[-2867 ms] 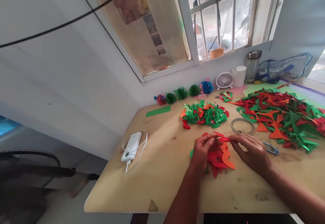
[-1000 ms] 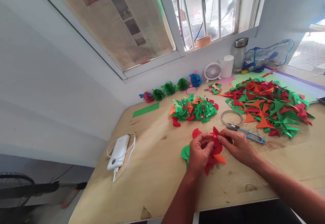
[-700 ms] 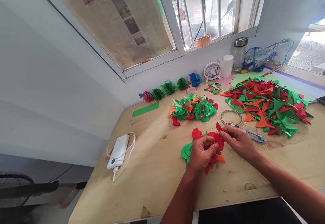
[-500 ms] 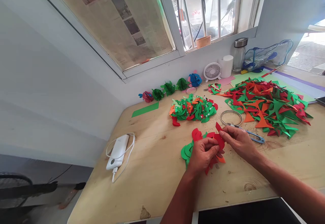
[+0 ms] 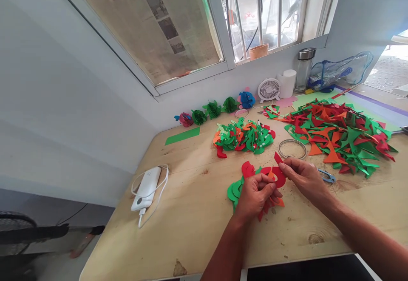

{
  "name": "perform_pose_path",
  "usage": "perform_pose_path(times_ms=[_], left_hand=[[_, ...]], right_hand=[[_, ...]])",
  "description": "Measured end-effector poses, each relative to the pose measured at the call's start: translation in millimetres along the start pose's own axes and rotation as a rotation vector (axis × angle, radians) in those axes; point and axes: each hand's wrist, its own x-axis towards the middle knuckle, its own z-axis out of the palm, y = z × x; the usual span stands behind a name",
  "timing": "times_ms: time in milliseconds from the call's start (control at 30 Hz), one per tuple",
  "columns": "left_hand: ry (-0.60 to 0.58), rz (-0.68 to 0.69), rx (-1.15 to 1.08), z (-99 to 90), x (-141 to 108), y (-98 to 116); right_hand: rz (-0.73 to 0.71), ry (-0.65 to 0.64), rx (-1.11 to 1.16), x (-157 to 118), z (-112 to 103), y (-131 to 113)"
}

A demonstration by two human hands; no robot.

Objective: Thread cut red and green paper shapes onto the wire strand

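My left hand (image 5: 256,194) is closed in a pinch on a red paper cutout (image 5: 279,179) with a rounded edge. A small orange paper tip (image 5: 271,174) sticks up by its fingers. Just to the right, my right hand (image 5: 301,177) pinches a narrow red paper piece (image 5: 278,157) between thumb and forefinger; whether it is joined to the rounded cutout I cannot tell. Beneath and beside the left hand lies a small heap of green paper cutouts (image 5: 235,191) with red and orange ones, partly covered by that hand. A blue-handled tool (image 5: 327,176) lies partly hidden behind my right hand.
Behind the hands are a pile of cutouts (image 5: 244,136), a metal ring (image 5: 292,149) and a large heap of paper scraps (image 5: 338,132). A white power bank (image 5: 146,189) with its cable lies left. Folded paper figures (image 5: 213,109), a small fan (image 5: 268,90) and a glass bottle (image 5: 304,70) line the wall.
My right hand has shifted slightly right and now covers more of the blue-handled tool. The gap between the hands is a little wider, showing the orange tip. The view has tilted slightly.
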Motion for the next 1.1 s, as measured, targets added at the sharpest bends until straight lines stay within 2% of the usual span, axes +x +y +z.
perform_pose_path(times_ms=[367, 700, 1100], left_hand=[[-0.015, 0.046, -0.011, 0.0, 2, -4], [-0.011, 0.033, -0.023, 2.2, 3, -4], [-0.016, 0.050, -0.009, 2.9, 2, -5]], right_hand=[[0.013, 0.056, -0.041, 0, 0, 5], [-0.012, 0.074, -0.086, 1, -1, 6], [0.017, 0.048, -0.120, 1, 1, 16]])
